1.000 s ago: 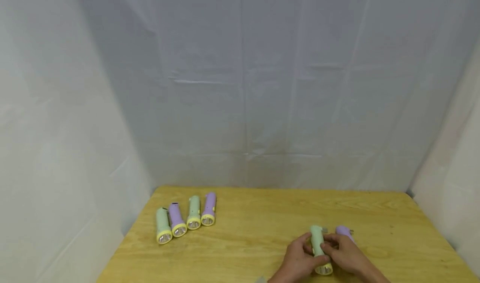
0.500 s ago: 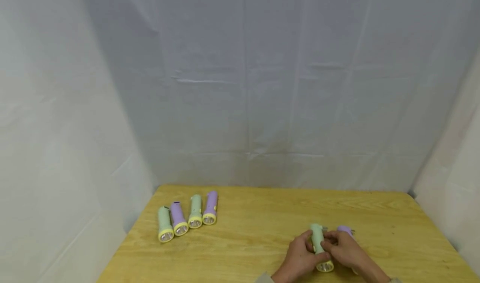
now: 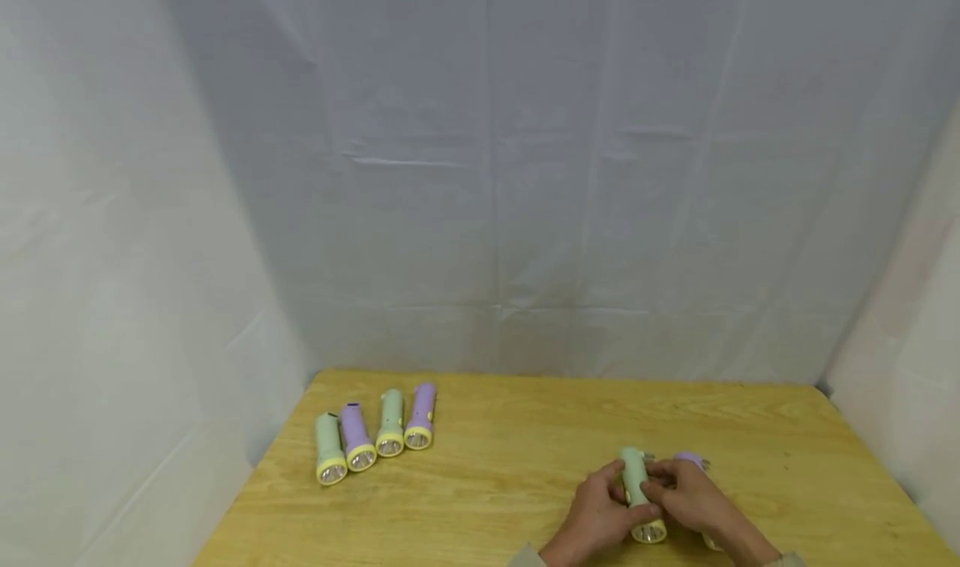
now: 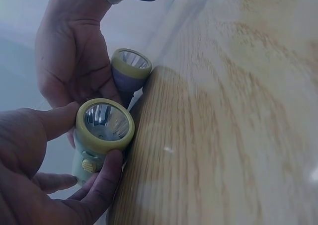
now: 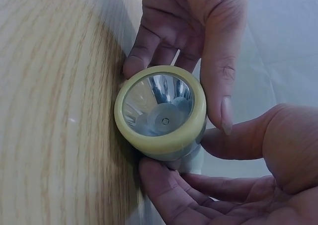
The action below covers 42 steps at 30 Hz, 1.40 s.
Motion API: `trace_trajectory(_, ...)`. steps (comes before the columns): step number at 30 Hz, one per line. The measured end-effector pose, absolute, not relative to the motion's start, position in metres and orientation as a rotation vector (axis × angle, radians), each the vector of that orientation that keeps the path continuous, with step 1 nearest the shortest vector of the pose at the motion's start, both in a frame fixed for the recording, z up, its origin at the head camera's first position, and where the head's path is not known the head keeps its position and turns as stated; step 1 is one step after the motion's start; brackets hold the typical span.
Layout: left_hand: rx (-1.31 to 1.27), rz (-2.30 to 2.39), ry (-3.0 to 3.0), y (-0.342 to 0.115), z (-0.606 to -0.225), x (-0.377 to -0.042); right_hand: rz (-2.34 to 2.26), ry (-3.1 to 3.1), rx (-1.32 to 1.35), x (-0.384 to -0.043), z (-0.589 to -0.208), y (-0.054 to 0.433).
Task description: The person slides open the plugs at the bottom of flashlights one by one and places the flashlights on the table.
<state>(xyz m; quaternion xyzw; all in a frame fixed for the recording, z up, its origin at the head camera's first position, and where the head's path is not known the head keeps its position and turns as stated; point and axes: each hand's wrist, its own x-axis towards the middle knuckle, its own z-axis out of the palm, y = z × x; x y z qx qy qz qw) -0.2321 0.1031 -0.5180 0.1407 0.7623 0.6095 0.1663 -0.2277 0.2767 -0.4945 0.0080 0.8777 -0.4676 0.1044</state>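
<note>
In the head view a pale green flashlight (image 3: 634, 473) with a yellow rim lies on the table at the front right, lens towards me. Metal prongs (image 3: 648, 456) stick out to the right at its tail. My left hand (image 3: 597, 510) grips it from the left, thumb across the body near the lens. From the other side my right hand (image 3: 693, 499) pinches its body. The left wrist view shows the left fingers under the yellow rim (image 4: 102, 144), beside a ribbed yellow switch (image 4: 90, 165). Just right of it, a purple flashlight (image 3: 687, 459) is partly hidden by the right hand.
Several green and purple flashlights (image 3: 391, 417) lie in a slanting row at the table's left. The wooden table (image 3: 510, 459) ends at a pale sheet (image 3: 487, 217) hung behind. More sheeting (image 3: 112, 300) stands at the left side, and also at the right.
The head view has shifted very slightly. Both hands keep their hold on the green flashlight, with hardly any visible movement.
</note>
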Motion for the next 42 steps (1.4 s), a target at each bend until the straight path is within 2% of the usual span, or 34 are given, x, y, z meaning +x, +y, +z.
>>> trace_trajectory(15, 0.461, 1.761, 2.102, 0.0981, -0.5173, -0.2343, -1.361, 2.591, -0.067, -0.2284, -0.4934, 0.2826)
trace_trajectory(29, 0.390, 1.771, 2.004, 0.0971, -0.5162, -0.2328, -1.328, 2.621, -0.071, -0.2283, -0.4907, 0.2823)
trace_trajectory(42, 0.408, 1.757, 1.987, 0.0957, -0.5180, -0.2319, -1.286, 2.688, 0.062, -0.2250, -0.4897, 0.2751)
